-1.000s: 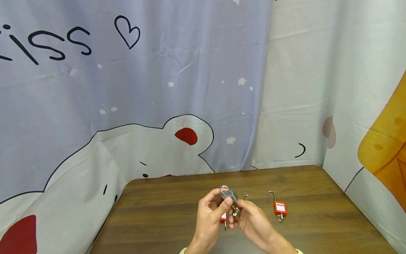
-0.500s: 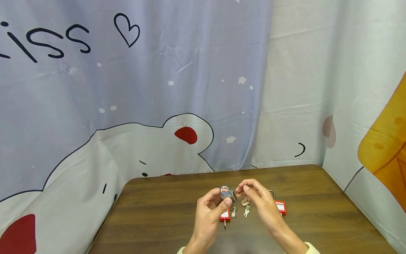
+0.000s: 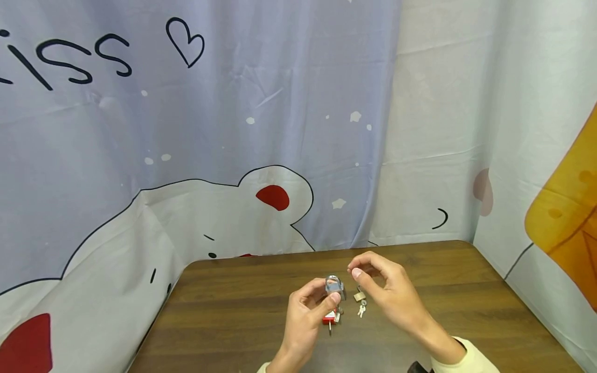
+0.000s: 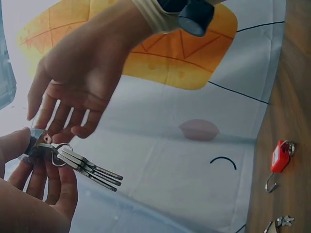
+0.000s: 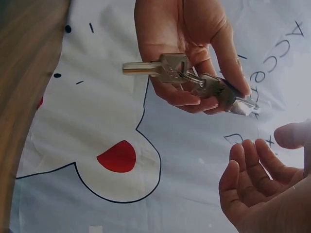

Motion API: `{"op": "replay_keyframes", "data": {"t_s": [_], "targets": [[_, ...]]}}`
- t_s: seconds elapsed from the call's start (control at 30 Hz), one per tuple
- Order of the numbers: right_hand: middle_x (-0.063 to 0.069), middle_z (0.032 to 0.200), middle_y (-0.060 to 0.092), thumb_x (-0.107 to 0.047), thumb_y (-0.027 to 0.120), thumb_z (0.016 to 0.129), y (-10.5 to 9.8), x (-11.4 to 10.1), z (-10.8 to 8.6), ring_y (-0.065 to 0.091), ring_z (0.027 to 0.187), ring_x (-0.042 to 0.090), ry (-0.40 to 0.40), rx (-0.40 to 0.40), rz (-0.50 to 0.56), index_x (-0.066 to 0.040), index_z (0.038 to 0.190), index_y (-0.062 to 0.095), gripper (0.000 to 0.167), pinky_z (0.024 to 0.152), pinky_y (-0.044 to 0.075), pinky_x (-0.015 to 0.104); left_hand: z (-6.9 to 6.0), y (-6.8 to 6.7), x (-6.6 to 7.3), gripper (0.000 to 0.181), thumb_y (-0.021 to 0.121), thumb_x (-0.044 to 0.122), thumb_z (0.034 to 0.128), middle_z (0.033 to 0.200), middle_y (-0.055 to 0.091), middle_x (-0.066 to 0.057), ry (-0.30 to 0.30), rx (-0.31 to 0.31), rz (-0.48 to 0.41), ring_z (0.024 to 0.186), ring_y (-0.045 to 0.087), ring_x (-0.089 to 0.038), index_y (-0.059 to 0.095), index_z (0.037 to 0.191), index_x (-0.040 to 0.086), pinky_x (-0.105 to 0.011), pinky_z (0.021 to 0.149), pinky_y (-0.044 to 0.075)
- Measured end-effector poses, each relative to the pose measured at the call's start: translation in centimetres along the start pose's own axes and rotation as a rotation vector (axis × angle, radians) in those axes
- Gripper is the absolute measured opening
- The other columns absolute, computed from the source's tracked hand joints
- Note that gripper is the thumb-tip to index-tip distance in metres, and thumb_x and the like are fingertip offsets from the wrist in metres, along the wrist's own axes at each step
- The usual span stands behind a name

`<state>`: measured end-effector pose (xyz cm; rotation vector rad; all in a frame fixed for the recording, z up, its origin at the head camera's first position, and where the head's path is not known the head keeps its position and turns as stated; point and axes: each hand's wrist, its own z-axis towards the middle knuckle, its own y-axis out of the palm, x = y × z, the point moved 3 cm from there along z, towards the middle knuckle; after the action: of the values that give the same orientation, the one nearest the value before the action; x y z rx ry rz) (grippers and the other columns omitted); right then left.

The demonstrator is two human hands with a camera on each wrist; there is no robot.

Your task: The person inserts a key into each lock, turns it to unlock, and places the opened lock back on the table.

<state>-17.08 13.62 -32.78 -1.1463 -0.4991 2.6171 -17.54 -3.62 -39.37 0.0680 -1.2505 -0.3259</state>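
Note:
My left hand [image 3: 302, 318] holds up a silver padlock [image 3: 333, 286] between thumb and fingers, above the table. Several keys [image 4: 92, 170] dangle on a ring from it in the left wrist view; one key head sits against the lock's underside, apparently in the keyhole. In the right wrist view the padlock [image 5: 240, 104] and a key [image 5: 170, 68] show close up. To the right of the lock is my right hand [image 3: 389, 287], fingers relaxed and slightly bent, with nothing in them and a gap to the lock.
Below the left hand lies a red padlock [image 3: 329, 318] on the wooden table [image 3: 233, 311]. A small brass padlock [image 3: 359, 297] with keys [image 3: 361, 311] lies to its right. The left wrist view shows another red padlock [image 4: 279, 158], its shackle released. A printed curtain [image 3: 261, 103] hangs behind.
My right hand has come away from the silver padlock and its keys, moving up and right. The left hand still holds the padlock, which has turned slightly.

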Motion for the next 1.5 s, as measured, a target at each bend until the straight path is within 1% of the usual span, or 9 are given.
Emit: {"op": "replay_keyframes", "data": {"t_s": [0.13, 0.27, 0.43, 0.67, 0.77, 0.9, 1.13, 1.33, 1.5], "targets": [[-0.011, 0.097, 0.067, -0.008, 0.063, 0.094, 0.3, -0.3, 0.2, 0.061, 0.082, 0.003, -0.072, -0.034, -0.044, -0.023, 0.102, 0.066, 0.017, 0.075, 0.052, 0.023, -0.1, -0.1, -0.3, 0.03, 0.074, 0.006, 0.0846, 0.099, 0.07, 0.005, -0.01, -0.011, 0.015, 0.091, 0.066, -0.008, 0.064, 0.11, -0.008, -0.022, 0.081, 0.053], [-0.012, 0.095, 0.067, -0.011, 0.067, 0.092, 0.8, -0.4, 0.3, 0.059, 0.079, 0.001, -0.144, -0.066, -0.079, -0.024, 0.099, 0.068, 0.015, 0.07, 0.05, 0.021, -0.2, -0.2, -0.5, 0.03, 0.074, 0.008, 0.0854, 0.1, 0.069, 0.004, 0.009, -0.03, 0.024, 0.093, 0.065, -0.009, 0.065, 0.11, -0.007, -0.021, 0.081, 0.053], [-0.011, 0.09, 0.067, -0.015, 0.072, 0.089, 1.2, -0.4, 0.3, 0.057, 0.078, 0.0, -0.189, -0.088, -0.102, -0.025, 0.093, 0.069, 0.011, 0.066, 0.048, 0.021, -0.3, -0.2, -0.7, 0.029, 0.073, 0.008, 0.0861, 0.1, 0.069, 0.003, 0.024, -0.049, 0.037, 0.092, 0.065, -0.009, 0.067, 0.111, -0.006, -0.021, 0.082, 0.053], [-0.021, 0.084, 0.062, -0.017, 0.075, 0.086, 1.7, 0.0, 0.1, 0.057, 0.075, -0.001, -0.157, -0.105, -0.144, -0.028, 0.087, 0.067, 0.014, 0.064, 0.047, 0.021, -0.4, -0.3, -1.4, 0.026, 0.071, 0.002, 0.0863, 0.1, 0.069, 0.003, 0.047, -0.068, 0.036, 0.092, 0.066, -0.008, 0.066, 0.11, -0.008, -0.021, 0.082, 0.055], [-0.019, 0.082, 0.061, -0.017, 0.074, 0.087, 1.9, 0.3, 0.0, 0.055, 0.072, -0.003, -0.159, -0.124, -0.15, -0.025, 0.086, 0.067, 0.011, 0.062, 0.047, 0.021, -0.5, -0.4, -1.6, 0.025, 0.07, 0.0, 0.0857, 0.101, 0.069, 0.004, 0.056, -0.065, 0.044, 0.091, 0.067, -0.007, 0.066, 0.11, -0.008, -0.021, 0.082, 0.055], [-0.018, 0.081, 0.061, -0.016, 0.074, 0.087, 2.1, 0.4, 0.1, 0.053, 0.07, -0.004, -0.169, -0.137, -0.167, -0.023, 0.086, 0.068, 0.01, 0.061, 0.046, 0.019, -0.6, -0.5, -1.9, 0.026, 0.071, 0.002, 0.0861, 0.101, 0.069, 0.004, 0.059, -0.066, 0.049, 0.092, 0.068, -0.009, 0.067, 0.11, -0.007, -0.021, 0.083, 0.056], [-0.019, 0.078, 0.06, -0.011, 0.074, 0.085, 2.0, 0.1, 0.5, 0.052, 0.068, -0.004, -0.176, -0.118, -0.169, -0.025, 0.082, 0.065, 0.017, 0.059, 0.046, 0.02, -0.5, -0.5, -2.2, 0.026, 0.071, 0.001, 0.086, 0.101, 0.068, 0.004, 0.037, -0.061, 0.044, 0.091, 0.067, -0.008, 0.066, 0.111, -0.007, -0.019, 0.08, 0.055], [-0.019, 0.075, 0.058, -0.01, 0.075, 0.083, 2.0, -0.1, 0.6, 0.052, 0.065, -0.004, -0.141, -0.098, -0.171, -0.027, 0.08, 0.064, 0.02, 0.058, 0.046, 0.019, -0.6, -0.4, -2.0, 0.029, 0.072, 0.002, 0.0853, 0.102, 0.068, 0.004, 0.054, -0.059, 0.04, 0.092, 0.067, -0.008, 0.066, 0.111, -0.008, -0.019, 0.081, 0.056], [-0.019, 0.071, 0.056, -0.008, 0.075, 0.08, 2.1, 0.0, 0.6, 0.053, 0.063, 0.0, -0.139, -0.051, -0.188, -0.027, 0.077, 0.063, 0.023, 0.056, 0.044, 0.017, -0.7, -0.3, -1.9, 0.027, 0.072, 0.001, 0.0851, 0.101, 0.068, 0.002, 0.057, -0.054, 0.042, 0.092, 0.068, -0.009, 0.066, 0.11, -0.008, -0.02, 0.081, 0.056]]}}
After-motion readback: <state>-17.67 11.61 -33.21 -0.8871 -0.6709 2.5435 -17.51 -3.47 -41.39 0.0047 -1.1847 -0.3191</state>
